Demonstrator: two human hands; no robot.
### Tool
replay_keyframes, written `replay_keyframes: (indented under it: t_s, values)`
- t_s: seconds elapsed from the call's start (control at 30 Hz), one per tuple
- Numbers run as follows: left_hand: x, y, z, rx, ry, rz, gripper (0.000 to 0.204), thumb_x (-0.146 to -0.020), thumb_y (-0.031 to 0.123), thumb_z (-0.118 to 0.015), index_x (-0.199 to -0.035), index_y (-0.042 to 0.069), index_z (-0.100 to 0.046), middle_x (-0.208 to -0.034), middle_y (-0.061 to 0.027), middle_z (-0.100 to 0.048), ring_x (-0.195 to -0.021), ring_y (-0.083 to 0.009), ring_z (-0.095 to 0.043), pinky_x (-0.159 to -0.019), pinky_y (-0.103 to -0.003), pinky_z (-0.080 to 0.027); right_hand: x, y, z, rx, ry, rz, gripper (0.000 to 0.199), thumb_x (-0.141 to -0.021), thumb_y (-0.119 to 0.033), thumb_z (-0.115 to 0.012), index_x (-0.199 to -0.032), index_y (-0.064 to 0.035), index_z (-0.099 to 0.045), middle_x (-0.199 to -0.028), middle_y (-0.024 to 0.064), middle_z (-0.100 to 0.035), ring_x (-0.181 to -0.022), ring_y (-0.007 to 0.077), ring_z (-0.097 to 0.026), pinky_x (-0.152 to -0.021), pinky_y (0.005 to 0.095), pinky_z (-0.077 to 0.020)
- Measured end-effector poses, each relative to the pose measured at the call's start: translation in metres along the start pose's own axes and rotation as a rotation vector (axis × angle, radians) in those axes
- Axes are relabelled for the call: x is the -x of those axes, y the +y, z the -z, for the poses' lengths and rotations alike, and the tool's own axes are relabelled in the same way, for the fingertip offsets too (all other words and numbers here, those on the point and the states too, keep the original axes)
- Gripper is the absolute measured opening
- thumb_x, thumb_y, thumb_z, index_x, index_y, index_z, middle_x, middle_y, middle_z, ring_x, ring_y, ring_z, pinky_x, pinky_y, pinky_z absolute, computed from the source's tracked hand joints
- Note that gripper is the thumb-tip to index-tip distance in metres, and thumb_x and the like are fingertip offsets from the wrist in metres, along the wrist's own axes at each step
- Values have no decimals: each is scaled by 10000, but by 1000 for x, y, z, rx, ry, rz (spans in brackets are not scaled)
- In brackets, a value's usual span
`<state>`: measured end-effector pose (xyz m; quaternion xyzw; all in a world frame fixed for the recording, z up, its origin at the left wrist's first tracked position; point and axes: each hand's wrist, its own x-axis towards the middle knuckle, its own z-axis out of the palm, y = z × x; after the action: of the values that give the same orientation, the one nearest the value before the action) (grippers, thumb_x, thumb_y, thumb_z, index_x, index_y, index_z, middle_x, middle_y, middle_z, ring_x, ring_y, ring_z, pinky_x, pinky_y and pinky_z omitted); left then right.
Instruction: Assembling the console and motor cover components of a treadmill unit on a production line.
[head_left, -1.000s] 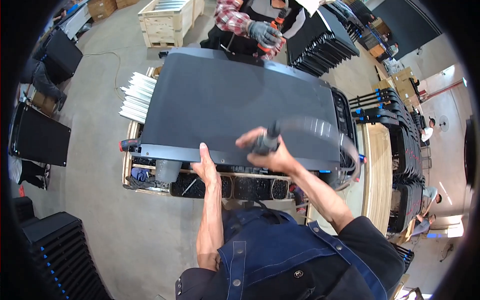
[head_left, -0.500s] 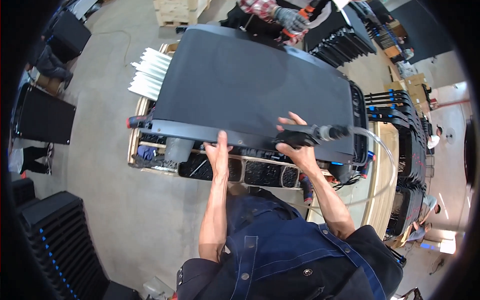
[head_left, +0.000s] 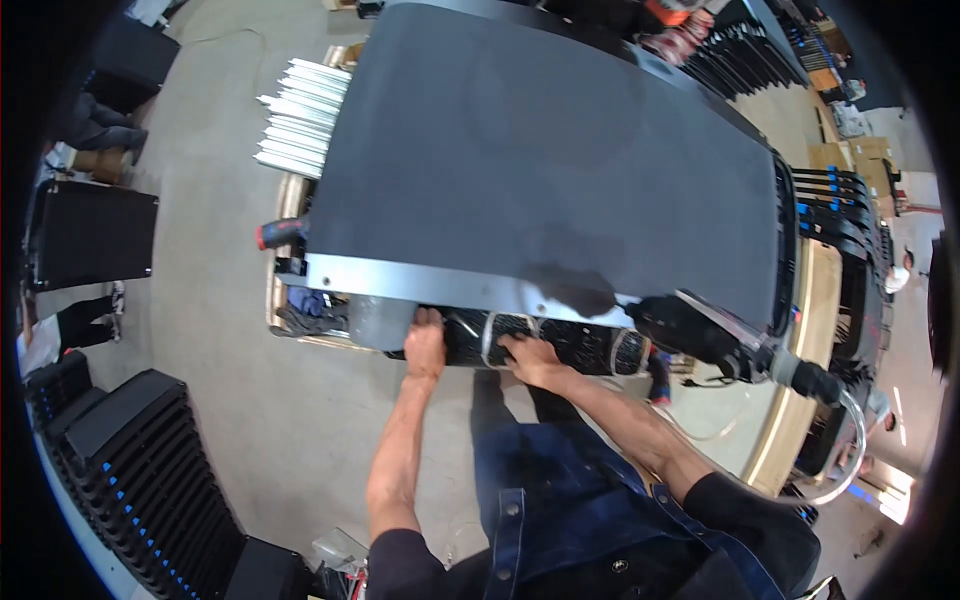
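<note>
light: bright, even, from overhead | shadows: soft | glare: lower right | edges: fisheye-bent, black rim

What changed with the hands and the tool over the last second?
The right hand let go of the black power tool, which now lies on the belt's near edge, and dropped onto the black roller. The left hand slid under the edge onto the roller too. The treadmill belt stayed put.

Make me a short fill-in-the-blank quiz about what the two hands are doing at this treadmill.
1. Both hands rest on the black ____ under the near end of the treadmill belt.
2. The left hand lies beside a ____ cylinder.
3. The right hand lies between two pale ____ wrapped around the roller.
4. A tool on the deck's near right corner trails a clear ____.

Missing words: roller; grey; bands; hose
</note>
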<state>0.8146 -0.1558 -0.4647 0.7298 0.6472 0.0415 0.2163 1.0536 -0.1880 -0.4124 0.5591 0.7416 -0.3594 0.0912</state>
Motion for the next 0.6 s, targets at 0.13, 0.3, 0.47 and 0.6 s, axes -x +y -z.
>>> replay_keyframes:
  t_s: [0.13,0.3,0.47,0.6]
  values:
    - [24,31,34,223,118,11,385,-854,-16,-607,-1230,56,-558,-1094,-226,-585,-992,-426,-605,-838,-518,-528,-14,12,-29,184,-114,-45,252,-889,-86,-564,-1126,-14,-607,-1000,230,-682,-891,390,-716,-739,490,-582]
    - [66,81,85,1123,-216,364,505,-868,-71,-518,-1336,117,-498,-1121,-114,-582,-998,-235,-692,-720,-396,-587,-17,15,-27,203,-145,-59,241,-889,-72,-556,-1100,1,-647,-976,228,-714,-912,366,-727,-751,477,-595]
    - [129,110,68,1564,-277,602,259,-985,151,-559,-1162,-23,-482,-1101,-130,-548,-907,-265,-707,-542,-320,-588,-19,20,-28,215,-63,63,181,-885,-111,-562,-862,-45,-729,-912,216,-716,-895,387,-714,-750,488,-581]
    - [171,144,62,1381,-306,625,471,-1049,409,-492,-1216,-31,-514,-979,-109,-581,-657,-150,-649,-469,-265,-497,-22,37,-26,-43,-59,-25,159,-863,-168,-624,-943,-81,-731,-907,189,-723,-886,379,-707,-753,480,-564]
